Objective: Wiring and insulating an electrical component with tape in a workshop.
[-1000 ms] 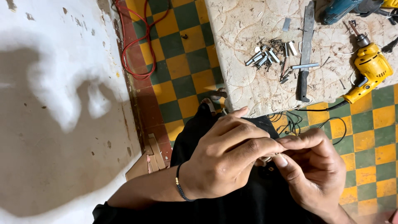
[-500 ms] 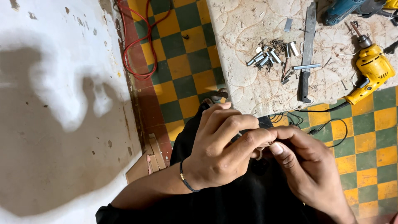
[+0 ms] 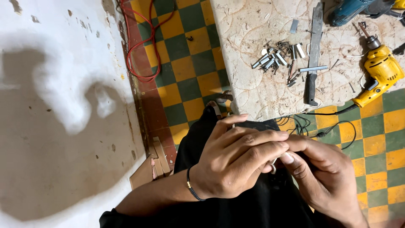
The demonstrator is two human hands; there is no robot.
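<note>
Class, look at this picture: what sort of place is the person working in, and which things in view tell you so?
Probably a small, informal repair or craft workshop. A yellow power drill and a heap of small metal pieces lie on a scratched stone slab, over a green-and-yellow checked tile floor beside a peeling wall.

Open floor [image 3: 185,71] beside the lap; slab [image 3: 253,93] ahead cluttered with metal pieces [image 3: 274,59], knife [image 3: 313,55], drill [image 3: 377,74].

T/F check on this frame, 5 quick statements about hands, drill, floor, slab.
1. Both hands, left hand and right hand, meet over a small metal piece. True.
2. The yellow drill lies on the floor. False: it rests on the stone slab.
3. The left wrist wears a dark bracelet. True.
4. The floor tiles are blue and white. False: green and yellow.
5. A red cord runs along the wall. True.
</note>
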